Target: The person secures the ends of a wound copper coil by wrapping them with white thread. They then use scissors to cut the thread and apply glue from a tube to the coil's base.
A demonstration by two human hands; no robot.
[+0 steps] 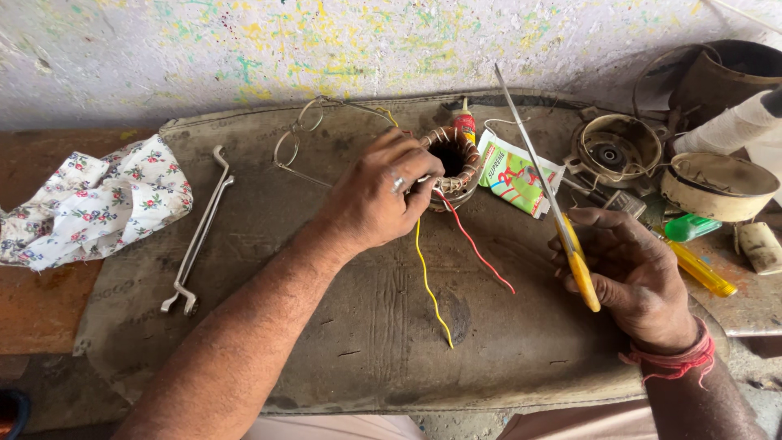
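A worn dark work mat (pixel 326 326) covers the bench in front of you. At nine o'clock lies a crumpled floral cloth (pixel 90 204), with a long double-ended wrench (pixel 198 232) just beside it. Your left hand (pixel 379 191) is curled around the copper-wound motor stator (pixel 453 167) at twelve o'clock, fingertips pinching its windings; yellow wire (pixel 428 281) and red wire (pixel 476 248) trail toward six. At three o'clock, your right hand (pixel 631 273) is pressed closed on the yellow-handled scissors (pixel 554 204), blades pointing toward twelve.

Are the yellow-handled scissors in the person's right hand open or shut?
Shut: the yellow-handled scissors show one single narrow blade line rising from the right hand, with no gap visible.
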